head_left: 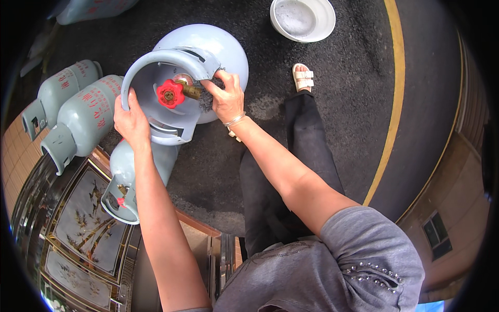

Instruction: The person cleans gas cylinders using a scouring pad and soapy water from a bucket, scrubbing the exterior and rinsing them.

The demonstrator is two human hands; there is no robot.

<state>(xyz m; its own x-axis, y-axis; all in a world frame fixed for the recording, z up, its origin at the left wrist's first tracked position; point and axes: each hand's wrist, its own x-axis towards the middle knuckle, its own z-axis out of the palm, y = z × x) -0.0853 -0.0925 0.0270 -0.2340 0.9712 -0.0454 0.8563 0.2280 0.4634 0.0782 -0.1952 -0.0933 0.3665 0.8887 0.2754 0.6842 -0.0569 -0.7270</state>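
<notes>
A large pale grey-blue gas cylinder stands on the asphalt in front of me, seen from above and slightly tilted. Its curved metal collar surrounds a brass valve with a red handwheel. My left hand is closed around the left edge of the collar, its thumb on the inner side. On the opposite side, my right hand pinches the collar's end near the brass outlet, with a bracelet on that wrist. Both hands' fingertips are partly hidden behind metal.
Several more gas cylinders are at the left; one with a red valve lies close beside my left forearm. A white bucket with cloudy contents sits ahead. My sandalled foot is near a yellow line. An ornate door appears lower left.
</notes>
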